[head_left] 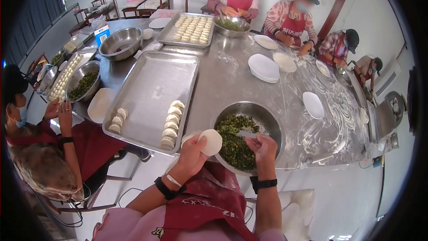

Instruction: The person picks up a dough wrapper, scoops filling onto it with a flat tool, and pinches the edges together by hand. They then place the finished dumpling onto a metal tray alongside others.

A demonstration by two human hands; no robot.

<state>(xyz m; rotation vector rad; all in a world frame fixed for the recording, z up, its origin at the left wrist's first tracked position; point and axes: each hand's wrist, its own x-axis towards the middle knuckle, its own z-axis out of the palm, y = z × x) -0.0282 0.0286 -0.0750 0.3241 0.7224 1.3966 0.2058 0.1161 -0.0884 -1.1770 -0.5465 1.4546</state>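
Note:
My left hand [191,155] holds a round white dumpling wrapper [212,142] between thumb and fingers, beside the rim of a steel mixing bowl [277,130]. Chopped green and yellow filling [232,149] lies in the bowl. Over its right side, my right hand [264,148] grips a flat, pale spatula [246,134], whose tip reaches to the filling. To the left, a large metal tray [154,87] carries a row of folded dumplings [171,127] along its right edge and several more dumplings [119,120] at its left corner.
A person [49,151] sits at my left, near another filling bowl [84,82]. Across the floured steel table [209,78], several co-workers stand or sit. A full dumpling tray [191,29] lies at the back. White plates [264,68] are stacked right of centre.

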